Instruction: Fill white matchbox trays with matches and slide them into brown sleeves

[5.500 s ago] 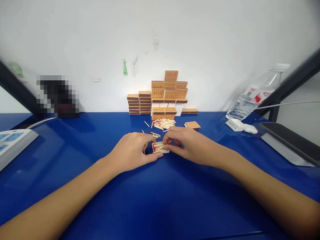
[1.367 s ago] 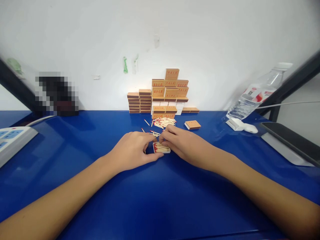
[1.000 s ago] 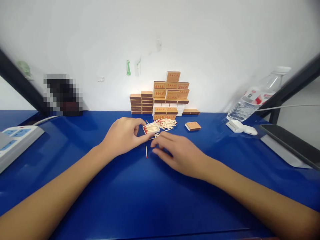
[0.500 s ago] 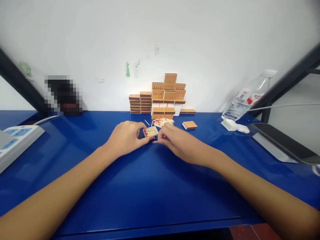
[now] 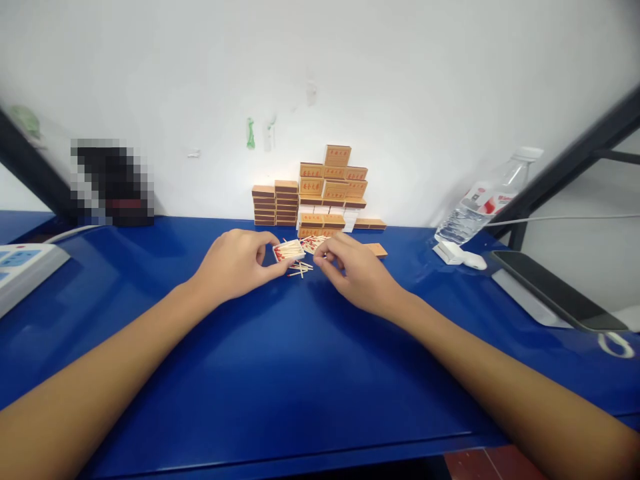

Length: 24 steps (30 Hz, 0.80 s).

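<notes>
My left hand [image 5: 231, 265] grips a small white matchbox tray [image 5: 299, 257] between thumb and index finger. Red-tipped matches lie side by side inside it. Just to the right, my right hand [image 5: 361, 272] has thumb and index finger pinched together; whatever may be between them is too small to make out. Behind those fingertips spreads a heap of loose matches [image 5: 311, 244], partly covered by the hand. Several stray matches [image 5: 301, 269] lie on the blue table in front of the tray. A closed matchbox [image 5: 376, 251] is partly hidden behind my right hand.
Stacked matchboxes [image 5: 335, 190] stand against the wall, with shorter stacks [image 5: 275, 203] on their left. Rightward are a leaning water bottle [image 5: 480, 200], a white earphone case [image 5: 449, 253] and a phone [image 5: 555, 290]. A power strip [image 5: 35, 273] sits at left.
The match in my right fingers, seen before in front of the tray, no longer shows there. That hand has moved up toward the heap. Several loose matches now show in front of the tray.
</notes>
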Motion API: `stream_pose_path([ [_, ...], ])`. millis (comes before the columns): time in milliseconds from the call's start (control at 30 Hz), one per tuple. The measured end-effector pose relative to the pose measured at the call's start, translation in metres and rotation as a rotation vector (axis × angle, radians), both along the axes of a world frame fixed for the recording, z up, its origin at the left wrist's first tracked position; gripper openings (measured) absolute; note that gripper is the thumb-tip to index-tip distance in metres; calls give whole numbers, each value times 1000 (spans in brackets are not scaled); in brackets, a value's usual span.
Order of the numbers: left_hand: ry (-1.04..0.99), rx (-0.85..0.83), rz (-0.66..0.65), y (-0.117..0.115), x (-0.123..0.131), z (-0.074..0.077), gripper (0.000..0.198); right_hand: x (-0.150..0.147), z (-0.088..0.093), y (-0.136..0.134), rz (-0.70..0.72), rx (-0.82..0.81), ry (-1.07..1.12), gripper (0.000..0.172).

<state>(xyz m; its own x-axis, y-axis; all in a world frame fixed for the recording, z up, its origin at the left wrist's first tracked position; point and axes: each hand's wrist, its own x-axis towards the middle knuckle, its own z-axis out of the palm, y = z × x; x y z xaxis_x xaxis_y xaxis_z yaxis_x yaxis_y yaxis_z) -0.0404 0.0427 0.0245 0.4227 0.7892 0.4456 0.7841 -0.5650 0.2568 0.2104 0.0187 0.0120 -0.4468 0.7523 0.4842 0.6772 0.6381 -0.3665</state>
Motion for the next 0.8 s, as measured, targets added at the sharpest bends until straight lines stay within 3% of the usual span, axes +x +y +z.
stream_pose_path([
  [67,10,1,30,1,-2,0,31,-2,-6,4,60,-39,-66,8],
  [200,44,-12,48,0,-2,-1,30,-8,-11,9,142,-64,-208,26],
  [267,43,-15,53,0,-1,-1,31,-9,-10,11,150,-62,-239,25],
  [367,25,-11,69,0,0,0,34,-3,-6,12,160,-70,-247,20],
  [500,28,-16,75,-1,2,0,38,9,-1,10,171,-75,-173,26],
  [567,41,-20,63,-2,3,-1,37,10,1,9,96,-54,-124,25],
  [667,53,-22,56,-4,4,-2,35,2,5,6,-176,-77,-69,9],
  [733,54,-27,60,-4,4,-2,36,-7,5,5,-345,-190,-55,25],
  [800,54,-32,64,-5,4,-2,37,-15,5,4,-411,-301,-76,39],
])
